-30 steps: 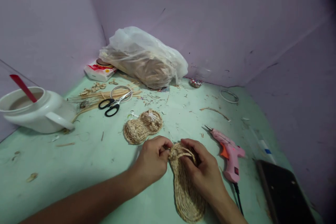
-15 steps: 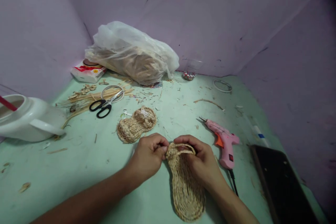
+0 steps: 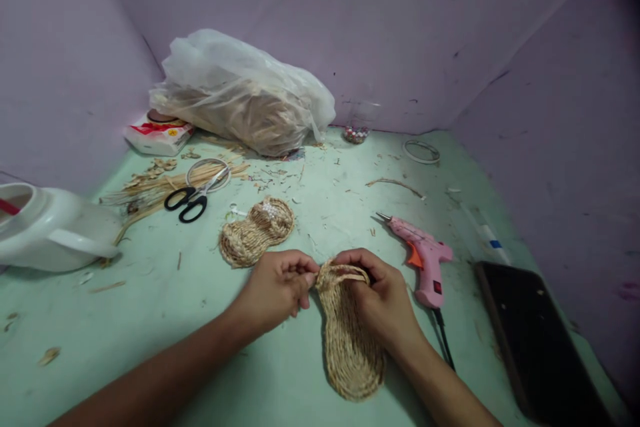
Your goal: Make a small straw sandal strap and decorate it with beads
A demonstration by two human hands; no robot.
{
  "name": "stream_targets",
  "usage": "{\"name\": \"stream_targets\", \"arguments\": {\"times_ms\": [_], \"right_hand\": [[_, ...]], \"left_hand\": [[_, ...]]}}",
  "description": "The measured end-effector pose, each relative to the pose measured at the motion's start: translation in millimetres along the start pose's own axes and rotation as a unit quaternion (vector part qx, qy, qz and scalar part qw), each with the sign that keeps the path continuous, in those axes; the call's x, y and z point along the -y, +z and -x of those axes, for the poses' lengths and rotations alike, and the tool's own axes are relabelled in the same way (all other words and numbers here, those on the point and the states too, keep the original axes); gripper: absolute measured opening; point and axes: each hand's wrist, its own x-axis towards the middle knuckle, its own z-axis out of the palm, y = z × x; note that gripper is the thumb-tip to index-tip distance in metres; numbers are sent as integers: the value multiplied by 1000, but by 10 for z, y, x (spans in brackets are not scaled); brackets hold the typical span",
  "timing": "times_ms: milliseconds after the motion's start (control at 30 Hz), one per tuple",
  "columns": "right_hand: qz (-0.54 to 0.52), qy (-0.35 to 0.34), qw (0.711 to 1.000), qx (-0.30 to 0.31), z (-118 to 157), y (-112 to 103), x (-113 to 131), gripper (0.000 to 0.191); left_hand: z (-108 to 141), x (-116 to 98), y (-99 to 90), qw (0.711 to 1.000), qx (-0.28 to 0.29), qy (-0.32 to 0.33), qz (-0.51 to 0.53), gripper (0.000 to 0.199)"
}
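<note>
A small woven straw slipper (image 3: 350,353) lies in front of me with its strapped end pointing away. My right hand (image 3: 383,293) grips that end from the right, fingers over the far edge and thumb inside by the braided strap (image 3: 347,272). At the strap's left end, the thumb and forefinger of my left hand (image 3: 283,287) pinch the edge; the exact fibre between them is too small to make out. Beyond my left hand rests a second woven slipper (image 3: 255,232) with a pale, shiny ornament on its strap.
Right of my hands lies a pink glue gun (image 3: 425,257), beside a dark phone (image 3: 535,340). Black-handled scissors (image 3: 193,200) lie on straw strands at left, near a white watering can (image 3: 55,230). A plastic bag (image 3: 245,97) and a bead container (image 3: 356,133) stand by the wall.
The whole view has shifted slightly. My left fingers have loosened a little and spread at the strap's left end. My right hand keeps its grip on the slipper.
</note>
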Motion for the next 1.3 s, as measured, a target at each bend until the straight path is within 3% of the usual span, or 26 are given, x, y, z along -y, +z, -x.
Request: {"name": "stream_targets", "arguments": {"times_ms": [100, 300, 400, 567, 800, 1067, 1300], "right_hand": [[48, -30, 998, 19, 32, -32, 4, 29], [1, 26, 993, 113, 157, -146, 137, 27], [-3, 55, 994, 91, 216, -182, 147, 25], [55, 104, 990, 81, 325, -209, 153, 34], [80, 94, 985, 119, 519, -260, 180, 16], [64, 72, 986, 134, 601, -275, 155, 13], [70, 54, 985, 149, 615, -248, 146, 10]], "left_hand": [[25, 36, 47, 999, -11, -28, 38, 15], [9, 13, 147, 997, -13, -38, 63, 8], [-10, -3, 178, 997, -2, -35, 66, 9], [45, 102, 219, 992, 77, -96, 31, 11], [189, 154, 307, 985, 89, -147, 9, 12], [252, 94, 301, 988, 93, -68, -103, 15], [291, 167, 284, 976, 103, 8, -194, 18]]}}
